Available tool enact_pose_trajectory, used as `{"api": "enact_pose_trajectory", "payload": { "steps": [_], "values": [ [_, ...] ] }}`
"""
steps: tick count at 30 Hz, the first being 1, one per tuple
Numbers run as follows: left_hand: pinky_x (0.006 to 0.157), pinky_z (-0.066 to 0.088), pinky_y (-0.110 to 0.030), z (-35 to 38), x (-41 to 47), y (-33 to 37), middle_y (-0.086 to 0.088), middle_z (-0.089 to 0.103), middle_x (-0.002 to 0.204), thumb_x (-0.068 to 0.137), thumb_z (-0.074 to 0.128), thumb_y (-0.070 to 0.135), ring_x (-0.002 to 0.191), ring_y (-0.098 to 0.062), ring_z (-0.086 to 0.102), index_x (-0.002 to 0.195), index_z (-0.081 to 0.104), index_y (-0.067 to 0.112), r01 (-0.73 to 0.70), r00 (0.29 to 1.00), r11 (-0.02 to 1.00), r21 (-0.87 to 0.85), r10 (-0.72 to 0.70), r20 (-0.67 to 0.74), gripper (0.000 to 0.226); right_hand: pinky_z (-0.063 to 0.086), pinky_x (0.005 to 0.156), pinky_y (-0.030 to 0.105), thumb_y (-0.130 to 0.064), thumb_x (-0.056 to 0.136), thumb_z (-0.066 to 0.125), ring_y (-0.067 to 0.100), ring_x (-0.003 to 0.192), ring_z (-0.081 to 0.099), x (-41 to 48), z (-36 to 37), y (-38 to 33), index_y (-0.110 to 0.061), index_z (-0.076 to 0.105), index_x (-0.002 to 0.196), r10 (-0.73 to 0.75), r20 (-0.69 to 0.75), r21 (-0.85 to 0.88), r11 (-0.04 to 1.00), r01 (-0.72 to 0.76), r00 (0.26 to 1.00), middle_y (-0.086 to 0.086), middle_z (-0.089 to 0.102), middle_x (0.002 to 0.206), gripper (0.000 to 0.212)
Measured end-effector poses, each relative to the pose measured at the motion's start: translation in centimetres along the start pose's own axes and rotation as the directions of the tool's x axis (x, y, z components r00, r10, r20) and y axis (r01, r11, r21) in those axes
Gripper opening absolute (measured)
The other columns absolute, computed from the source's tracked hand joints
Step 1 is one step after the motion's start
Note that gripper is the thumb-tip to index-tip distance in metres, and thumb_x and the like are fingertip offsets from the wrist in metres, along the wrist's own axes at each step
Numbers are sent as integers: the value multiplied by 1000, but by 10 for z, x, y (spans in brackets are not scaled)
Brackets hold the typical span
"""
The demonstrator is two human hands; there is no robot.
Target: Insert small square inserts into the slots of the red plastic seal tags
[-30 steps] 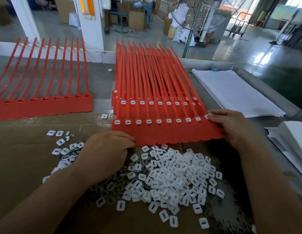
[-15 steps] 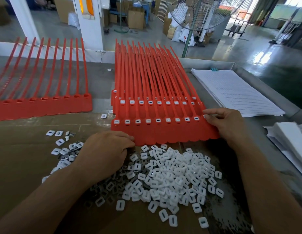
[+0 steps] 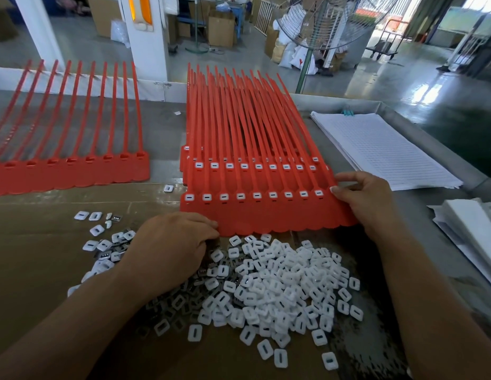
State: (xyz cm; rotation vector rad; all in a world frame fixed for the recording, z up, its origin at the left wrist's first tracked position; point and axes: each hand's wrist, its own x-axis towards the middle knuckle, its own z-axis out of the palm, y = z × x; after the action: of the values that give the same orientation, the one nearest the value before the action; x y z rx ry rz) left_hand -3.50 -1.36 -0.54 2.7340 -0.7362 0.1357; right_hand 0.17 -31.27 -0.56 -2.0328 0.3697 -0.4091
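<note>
A stack of red seal tag strips (image 3: 266, 212) lies in the middle of the table, its tails fanning away from me. White square inserts sit in the slots of the top two rows. A big heap of loose white inserts (image 3: 277, 286) lies on brown cardboard just in front of the stack. My left hand (image 3: 170, 250) rests knuckles-up on the left part of the heap, fingers curled down at the stack's near edge; what they hold is hidden. My right hand (image 3: 367, 201) grips the right end of the top strip.
A second red strip (image 3: 74, 171) with empty slots lies at the left. A pile of lined paper (image 3: 381, 149) sits at the right, white sheets (image 3: 474, 229) beyond it at the table's right edge. A standing fan (image 3: 321, 20) is behind the table.
My right hand has slid slightly up and left along the end of the top strip, and the strip has shifted a little with it. My left hand has stayed on the heap.
</note>
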Motion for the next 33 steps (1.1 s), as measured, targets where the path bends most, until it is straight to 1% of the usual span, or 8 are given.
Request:
{"api": "enact_pose_trajectory", "payload": {
  "steps": [3, 6, 9, 12, 18, 22, 29, 33],
  "values": [
    [94, 33, -14, 0, 0, 0, 26, 50, 128, 91, 40, 21, 115, 6, 45, 118, 58, 37, 1, 1000, 1000, -3, -1, -2, 36, 49, 76, 31, -9, 75, 72, 14, 72, 61, 1, 1, 0, -27, 64, 76, 43, -13, 30, 999, -42, 999, -2, 63, 73, 20],
    [94, 33, -14, 0, 0, 0, 26, 50, 127, 91, 40, 22, 115, 7, 45, 117, 58, 38, -4, 1000, 1000, 1, 4, -5, 36, 51, 71, 29, -8, 74, 73, 12, 72, 62, 1, 1, -1, -18, 69, 80, 121, -7, 91, 989, -120, 993, -2, 66, 76, 13],
    [94, 34, -14, 0, 0, 0, 26, 50, 127, 90, 40, 21, 115, 7, 46, 117, 59, 37, -12, 1000, 1000, -1, 12, -10, 36, 51, 69, 29, -7, 73, 73, 14, 71, 62, 0, 0, -3, -20, 68, 74, 160, -10, 128, 979, -158, 987, 1, 66, 77, 14],
    [94, 34, -14, 1, -1, 0, 26, 50, 127, 90, 41, 21, 115, 6, 46, 117, 59, 37, -11, 1000, 1000, 3, 11, -8, 36, 51, 70, 31, -5, 73, 73, 16, 70, 61, -1, 1, -4, -20, 66, 70, 158, -24, 111, 982, -154, 987, 3, 66, 75, 16],
    [94, 34, -15, 1, -1, 0, 25, 50, 127, 90, 41, 20, 115, 6, 46, 117, 59, 36, -21, 1000, 1000, -10, 21, -19, 36, 50, 62, 25, -3, 74, 71, 13, 66, 60, -3, 3, -6, -17, 65, 72, 170, -22, 117, 979, -166, 985, 3, 65, 73, 15],
    [87, 37, -18, 0, -2, 2, 17, 60, 118, 86, 50, 13, 108, -2, 56, 107, 67, 29, -3, 999, 1000, -25, 2, -41, 32, 49, 63, 25, -2, 73, 70, 12, 63, 58, -3, 5, -7, -17, 65, 69, 159, -42, 98, 983, -154, 986, 2, 63, 70, 17],
    [80, 42, -24, -2, -3, 4, 12, 67, 106, 79, 59, 5, 97, -10, 64, 96, 73, 24, 3, 1000, 1000, -24, -4, -31, 28, 50, 68, 29, -2, 73, 70, 14, 66, 59, -3, 6, -7, -18, 65, 68, 156, -50, 89, 985, -151, 987, 3, 64, 71, 17],
    [86, 41, -22, -2, -4, 3, 18, 61, 115, 85, 52, 12, 105, -5, 58, 104, 69, 29, -7, 999, 1000, -17, 7, -31, 31, 49, 66, 27, -1, 73, 69, 13, 67, 59, -3, 6, -9, -18, 65, 68, 150, -58, 88, 986, -145, 987, 2, 63, 71, 18]
  ]
}}
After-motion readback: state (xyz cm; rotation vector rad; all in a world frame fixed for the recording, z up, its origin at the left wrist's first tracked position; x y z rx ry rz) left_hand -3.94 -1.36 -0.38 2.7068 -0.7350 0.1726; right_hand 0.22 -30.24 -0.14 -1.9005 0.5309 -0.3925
